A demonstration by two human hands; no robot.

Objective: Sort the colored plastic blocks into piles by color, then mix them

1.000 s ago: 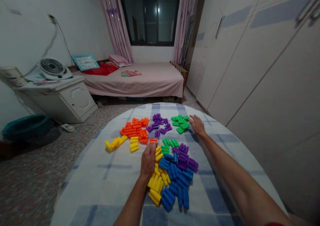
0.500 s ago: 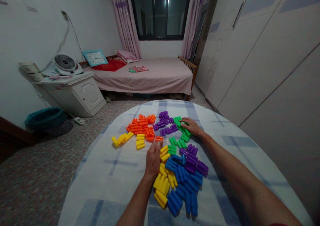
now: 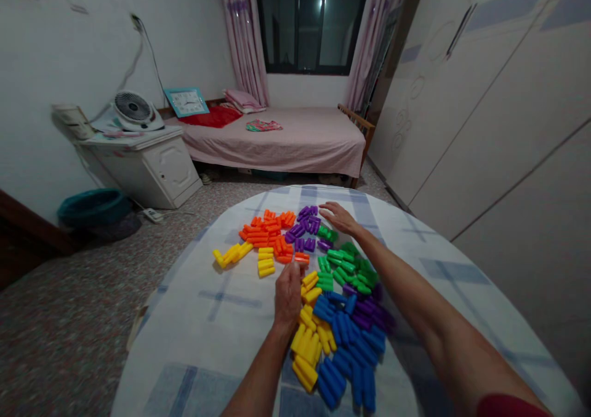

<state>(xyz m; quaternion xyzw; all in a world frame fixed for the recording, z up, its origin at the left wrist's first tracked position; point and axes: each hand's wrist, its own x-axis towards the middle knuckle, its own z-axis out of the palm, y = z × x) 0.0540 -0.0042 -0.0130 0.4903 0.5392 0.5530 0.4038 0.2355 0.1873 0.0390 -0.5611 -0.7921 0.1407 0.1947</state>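
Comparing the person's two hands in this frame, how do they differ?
The left hand is curled, beside the yellow pegs, while the right hand is open with fingers spread. The left hand sits among the pieces; the right hand is at their far edge, near the purple pegs. Both are bare, above the tablecloth.

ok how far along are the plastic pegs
Orange pegs and a yellow row already sit in separate groups. In hand: the left hand, closed, beside yellow pegs; the right hand, open, by purple pegs. Left: blue pegs and green pegs, packed close.

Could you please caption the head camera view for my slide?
Left hand and right hand beside heaps of coloured plastic blocks on a checked tablecloth.
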